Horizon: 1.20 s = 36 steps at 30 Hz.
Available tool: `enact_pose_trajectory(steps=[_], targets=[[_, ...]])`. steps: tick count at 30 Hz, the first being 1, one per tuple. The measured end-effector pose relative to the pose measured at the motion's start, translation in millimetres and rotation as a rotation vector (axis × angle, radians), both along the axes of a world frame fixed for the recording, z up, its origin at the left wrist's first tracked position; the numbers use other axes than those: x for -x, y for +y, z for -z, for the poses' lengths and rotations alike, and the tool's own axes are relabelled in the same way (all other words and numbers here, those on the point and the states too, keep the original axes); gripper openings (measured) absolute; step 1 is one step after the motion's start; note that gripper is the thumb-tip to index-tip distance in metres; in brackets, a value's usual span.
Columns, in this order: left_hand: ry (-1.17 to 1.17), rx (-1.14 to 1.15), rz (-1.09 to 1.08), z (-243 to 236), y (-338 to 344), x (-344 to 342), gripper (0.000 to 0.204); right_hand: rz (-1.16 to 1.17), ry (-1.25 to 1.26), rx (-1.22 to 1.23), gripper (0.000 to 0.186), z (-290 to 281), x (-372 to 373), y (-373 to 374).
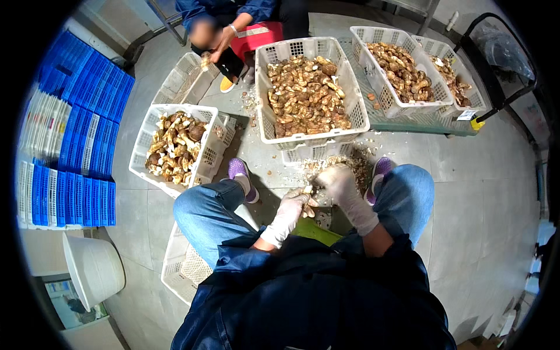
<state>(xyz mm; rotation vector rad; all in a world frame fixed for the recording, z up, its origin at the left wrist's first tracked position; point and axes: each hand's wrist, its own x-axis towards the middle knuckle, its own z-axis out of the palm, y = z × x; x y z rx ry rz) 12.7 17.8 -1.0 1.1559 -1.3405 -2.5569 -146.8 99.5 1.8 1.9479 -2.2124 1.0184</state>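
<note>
Both my hands wear whitish gloves and meet between my knees. My left hand [293, 208] is closed round a mushroom [307, 190], whose pale end shows at the fingertips. Close beside it on the right, my right hand [340, 184] is curled and blurred by motion; whatever lies in its fingers cannot be made out. Pale trimmings [350, 161] are strewn on the floor just beyond my hands. Ahead stands a white crate [263, 135] heaped with brown mushrooms [306, 96], raised on another crate. A second white crate [139, 149] with larger mushrooms [177, 146] is at my left.
Another person's hand [221, 45] holds a mushroom at the far side, near an open white crate [169, 87]. Filled crates [402, 108] sit on a green platform [391, 122] at far right. Blue crates [81, 146] are stacked left, above a white tub [96, 265].
</note>
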Motion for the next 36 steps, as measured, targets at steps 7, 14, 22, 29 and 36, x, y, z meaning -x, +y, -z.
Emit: enact_pose_trajectory(steps=[7, 14, 22, 29, 36], targets=[[-0.049, 0.079, 0.028, -43.1, 9.2, 26.6, 0.02, 0.118, -0.115, 0.012, 0.01, 77.3, 1.3, 5.2], [0.011, -0.137, -0.071, -1.8, 6.2, 24.1, 0.016, 0.566, -0.293, -0.245, 0.026, 50.2, 28.4, 6.4], [-0.007, 0.083, -0.091, 9.2, 1.7, 22.3, 0.02, 0.152, -0.744, -0.242, 0.019, -7.3, -8.9, 23.0], [-0.07, 0.416, 0.058, -23.2, 4.7, 31.0, 0.026, 0.133, -0.46, 0.141, 0.021, 5.1, -6.5, 13.9], [-0.069, 0.435, -0.008, 7.1, 6.2, 19.7, 0.016, 0.292, -0.316, -0.045, 0.017, 4.7, -10.2, 4.6]])
